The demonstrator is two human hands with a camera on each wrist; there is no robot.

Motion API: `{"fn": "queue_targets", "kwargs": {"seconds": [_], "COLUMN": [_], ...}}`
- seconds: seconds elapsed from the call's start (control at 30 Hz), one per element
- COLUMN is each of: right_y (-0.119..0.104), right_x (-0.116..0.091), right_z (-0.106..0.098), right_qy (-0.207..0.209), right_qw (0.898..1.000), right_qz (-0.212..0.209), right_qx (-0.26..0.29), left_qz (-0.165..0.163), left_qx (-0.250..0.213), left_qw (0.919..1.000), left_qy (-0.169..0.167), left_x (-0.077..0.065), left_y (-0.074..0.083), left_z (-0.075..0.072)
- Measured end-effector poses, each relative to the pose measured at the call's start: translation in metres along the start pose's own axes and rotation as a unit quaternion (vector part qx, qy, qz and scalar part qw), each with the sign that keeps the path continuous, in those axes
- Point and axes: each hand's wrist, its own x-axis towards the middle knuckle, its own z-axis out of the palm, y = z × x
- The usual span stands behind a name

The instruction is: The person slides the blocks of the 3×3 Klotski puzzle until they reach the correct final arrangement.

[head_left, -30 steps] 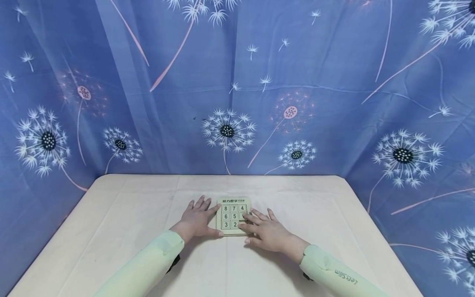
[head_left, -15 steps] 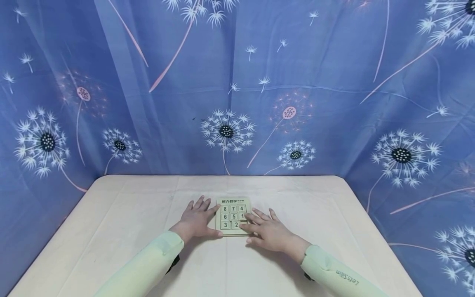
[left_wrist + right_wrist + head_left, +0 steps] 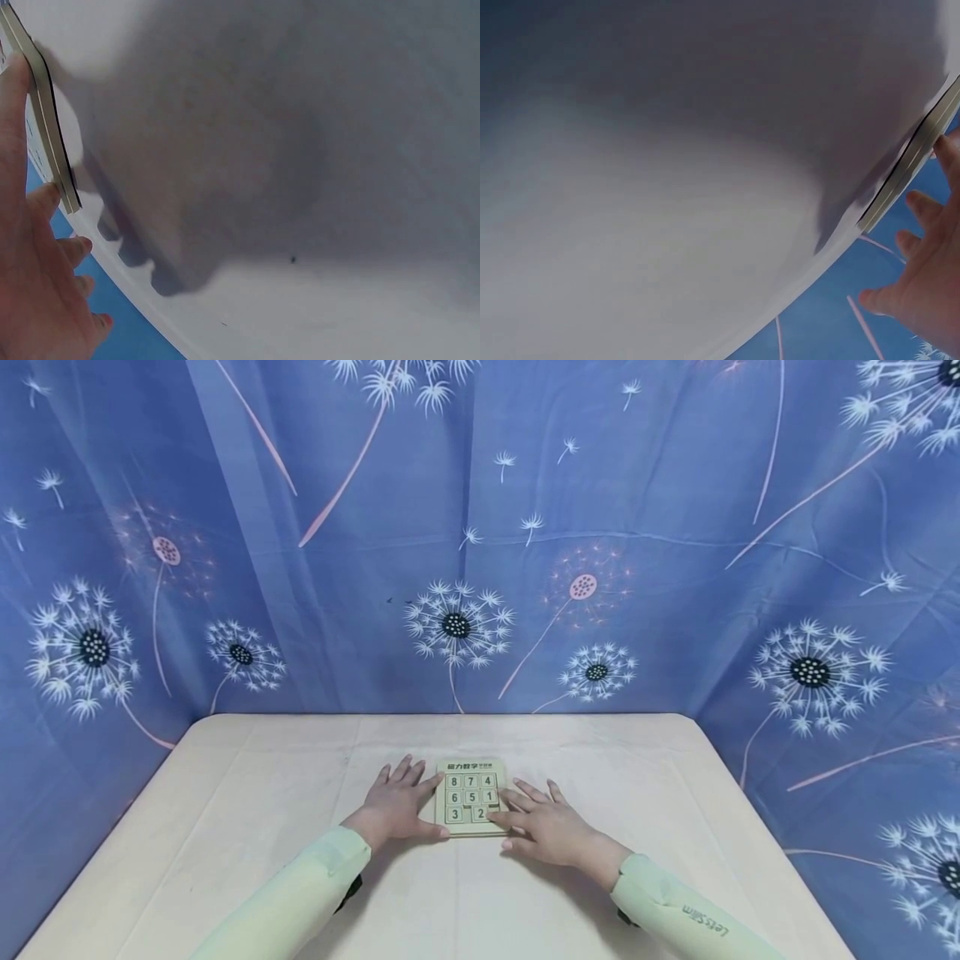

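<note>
A pale green number slide puzzle lies flat on the table, its rows reading 8 7 4, 6 5 1 and 3 2. Along its left side rests my left hand, index fingertip near the upper edge and thumb at the lower corner, other fingers spread. My right hand reaches in from the right, a straight fingertip on the 2 tile. That tile sits between the bottom row's middle and right columns, with a gap after the 3 tile. Both wrist views show the puzzle's thin side edge.
A table with a pale cover stands under the puzzle. Blue dandelion-print curtains hang behind it and along both sides. Light green sleeves cover both forearms.
The 2 tile has slid right, away from the 3 tile, under my right fingertip. My right hand has shifted slightly right, uncovering the 1 tile. The left hand stays in place.
</note>
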Motion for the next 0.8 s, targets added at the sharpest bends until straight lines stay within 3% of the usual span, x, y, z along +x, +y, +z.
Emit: {"fn": "queue_targets", "kwargs": {"seconds": [0.8], "right_y": [0.0073], "right_x": [-0.0047], "right_z": [-0.0003], "right_qy": [0.003], "right_qw": [1.0], "right_qz": [0.005], "right_qx": [-0.001], "left_qz": [0.006], "left_qx": [-0.004], "left_qw": [1.0], "left_qy": [0.0], "left_x": [-0.0002], "left_y": [-0.001], "left_z": [-0.0021]}}
